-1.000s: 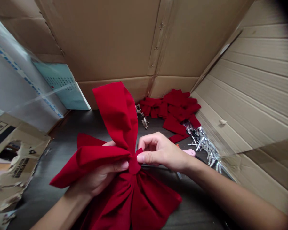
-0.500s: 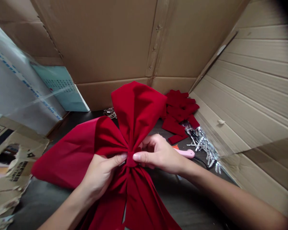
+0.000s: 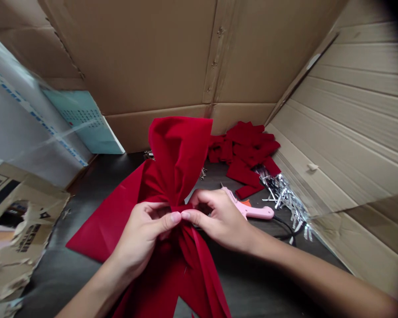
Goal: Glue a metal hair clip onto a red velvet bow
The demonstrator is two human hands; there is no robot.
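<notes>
Markings: a torn cardboard box (image 3: 48, 216) is standing well left of the red fabric bow (image 3: 182, 154), bearing dark lettering too distorted for certain reading. Behind and left of the bow, a light-blue sheet (image 3: 86, 119) is carrying rows of small dark characters (a red mark is showing beside them), also illegible. Farther left of the bow, a clear tape with blue printing (image 3: 36, 117) is running down a white panel (image 3: 16, 119); its text is not resolving.

Handling: the bow is sitting raised between both hands, above the dark tabletop (image 3: 252, 278). The left hand (image 3: 146, 232) and right hand (image 3: 215, 216) are pinching its gathered centre, thumbs meeting at the front; some fingers are hidden.

Surroundings: right of the bow, a pink glue gun (image 3: 258, 212) is lying partly behind the right hand, its black cord (image 3: 287, 224) trailing. Silver twist ties (image 3: 287, 201) are lying farther right of the bow. Behind it, red fabric strips (image 3: 248, 143) are forming a pile and metal clips (image 3: 203, 173) are lying partly obscured. A cardboard wall (image 3: 135, 57) is closing off the space behind the bow.
</notes>
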